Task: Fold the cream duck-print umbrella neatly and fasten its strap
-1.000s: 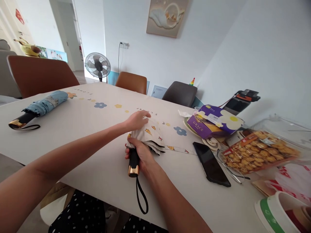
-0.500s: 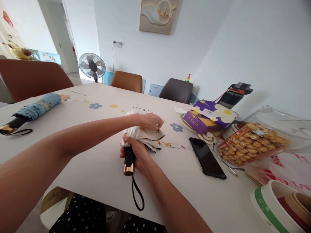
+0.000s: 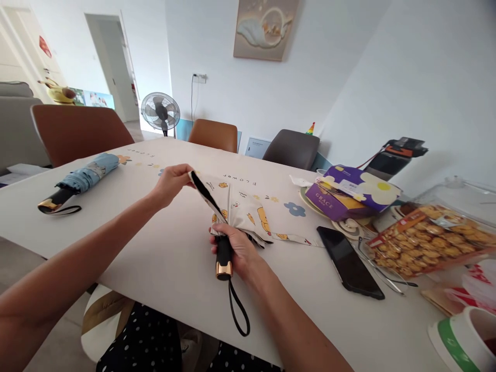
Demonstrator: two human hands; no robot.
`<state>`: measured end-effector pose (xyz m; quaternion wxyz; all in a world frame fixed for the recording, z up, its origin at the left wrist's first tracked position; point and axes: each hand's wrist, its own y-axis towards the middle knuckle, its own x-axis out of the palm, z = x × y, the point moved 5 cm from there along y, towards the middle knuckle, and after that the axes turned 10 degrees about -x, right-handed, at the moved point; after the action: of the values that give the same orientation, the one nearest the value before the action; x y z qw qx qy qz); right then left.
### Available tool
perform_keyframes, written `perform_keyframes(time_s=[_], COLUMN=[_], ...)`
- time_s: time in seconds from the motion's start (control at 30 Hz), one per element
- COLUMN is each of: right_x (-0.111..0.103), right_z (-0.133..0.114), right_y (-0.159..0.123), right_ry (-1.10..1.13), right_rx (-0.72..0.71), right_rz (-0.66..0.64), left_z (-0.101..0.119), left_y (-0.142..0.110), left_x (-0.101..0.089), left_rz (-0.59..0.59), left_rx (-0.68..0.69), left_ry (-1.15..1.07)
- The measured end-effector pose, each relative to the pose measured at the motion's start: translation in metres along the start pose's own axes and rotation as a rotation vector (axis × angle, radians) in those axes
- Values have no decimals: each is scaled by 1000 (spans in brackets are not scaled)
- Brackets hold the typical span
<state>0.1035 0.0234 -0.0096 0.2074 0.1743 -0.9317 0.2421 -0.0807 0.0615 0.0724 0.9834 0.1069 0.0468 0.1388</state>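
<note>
1. Landmark. The black handle [image 3: 223, 258] of the white umbrella [image 3: 248, 199] is serving as reference; its gold-capped end is facing the near edge of the counter [image 3: 163, 274].
2. Long axis. From the handle, the umbrella is running away from the near edge, its canopy spreading loosely over the counter beyond the handle and to both sides of its line.
3. Right hand. The right hand [image 3: 240, 250] is wrapping the top of the handle where the canopy begins, its thumb lying across the gathered cloth; of the two hands, it is the nearer to the landmark.
4. Left hand. The left hand [image 3: 174, 180] is pinching one corner of the canopy, ahead and left of the handle. The cloth is stretching tautly between the two hands, its dark underside showing.
5. Strap. A printed strap [image 3: 289, 237] is lying flat, ahead and right of the handle, its far end reaching the phone [image 3: 351, 263]; whether they are touching, one cannot tell.
6. Edges and room. Leftward, a broad stretch of counter is separating the handle from the blue umbrella [image 3: 87, 173]. Rightward, the phone and, farther ahead, the purple box [image 3: 337, 201] are bounding the space. Nearward, the wrist loop [image 3: 241, 315] is hanging from the handle close to the near edge.
</note>
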Motion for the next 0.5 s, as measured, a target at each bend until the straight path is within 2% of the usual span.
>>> perform_keyframes(time_s=[0.1,0.17,0.33,0.5], right_x=[1,2,1,-3], right_z=[-4,-6,-11,-11], right_y=[-3,-4,1,6], right_ry=[-9,0,103,102], right_rx=[22,30,-24,-55], right_rz=[-15,-19,-22,-74], left_z=[-36,-49,-50,-50], left_y=[-4,-6,-10,-10], left_x=[-15,-16,-12,-14], left_rz=[25,31,29,35], left_rx=[-99,-138,-190,-206], left_ry=[-49,-53,-24,-60])
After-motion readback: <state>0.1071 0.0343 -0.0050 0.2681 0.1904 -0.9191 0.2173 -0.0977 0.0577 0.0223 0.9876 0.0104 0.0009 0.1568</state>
